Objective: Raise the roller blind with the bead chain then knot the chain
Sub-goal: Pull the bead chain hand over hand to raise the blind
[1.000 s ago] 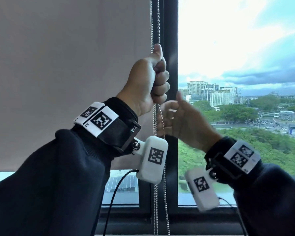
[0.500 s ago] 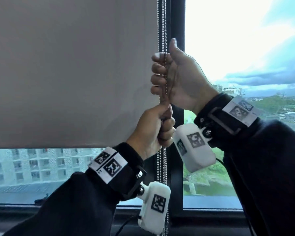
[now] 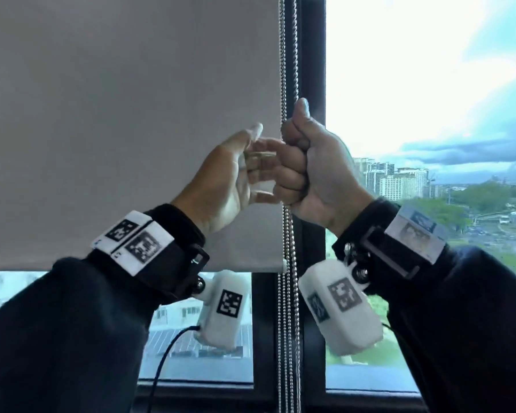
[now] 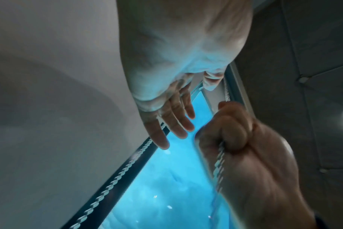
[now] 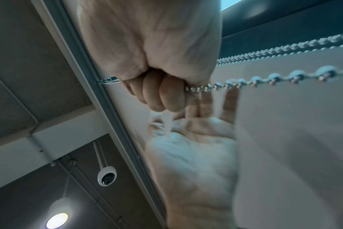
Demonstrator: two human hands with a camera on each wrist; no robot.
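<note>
A grey roller blind (image 3: 131, 129) covers the left pane, and its bottom bar (image 3: 251, 267) hangs level with my wrists. The bead chain (image 3: 289, 70) runs down the blind's right edge as a loop of strands. My right hand (image 3: 298, 165) grips one strand in a fist with the thumb up; the right wrist view shows the chain (image 5: 272, 78) leaving my right hand (image 5: 162, 93). My left hand (image 3: 262, 156) is open beside it with the fingers (image 4: 174, 122) straight and holds nothing. Another strand (image 4: 116, 179) hangs free by the blind.
A dark window mullion (image 3: 310, 55) stands right behind the chain, with the sill frame (image 3: 370, 397) below. Bright glass with a city view fills the right side. Overhead, a dome camera (image 5: 107, 178) and a lamp (image 5: 57, 220) hang from the ceiling.
My left hand has let go of the chain, opened and risen beside the right one. My right hand, which gripped the chain higher up, has come down with it.
</note>
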